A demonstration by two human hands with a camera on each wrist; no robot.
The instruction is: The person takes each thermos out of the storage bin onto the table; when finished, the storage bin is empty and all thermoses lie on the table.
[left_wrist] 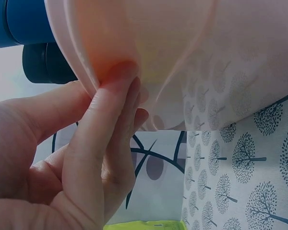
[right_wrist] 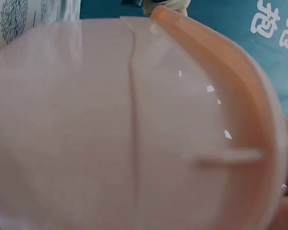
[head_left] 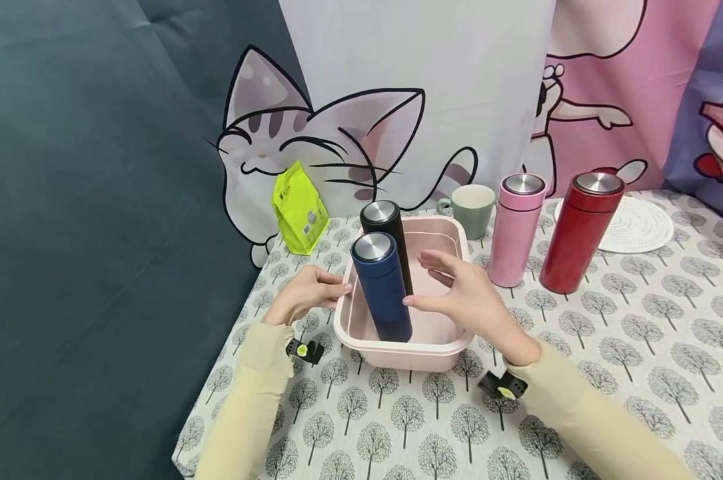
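Observation:
A pink plastic basin (head_left: 412, 360) stands on the table, with a blue thermos bottle (head_left: 385, 297) and a black thermos bottle (head_left: 403, 243) upright in its left part. My left hand (head_left: 310, 292) pinches the basin's left rim; in the left wrist view the thumb and fingers (left_wrist: 108, 110) squeeze the rim between them. Over the basin's right side reaches my right hand (head_left: 466, 293), fingers spread and thumb tip right at the blue bottle's side. The right wrist view is mostly filled by the basin's outer wall (right_wrist: 86, 120), which hides most of that hand.
To the right stand a pink thermos bottle (head_left: 517, 233) and a red thermos bottle (head_left: 583, 233), with a white round placemat (head_left: 640, 223) behind. A green mug (head_left: 474, 213) is behind the basin. At the back left stands a lime-green bag (head_left: 301, 213), near the tablecloth's left edge.

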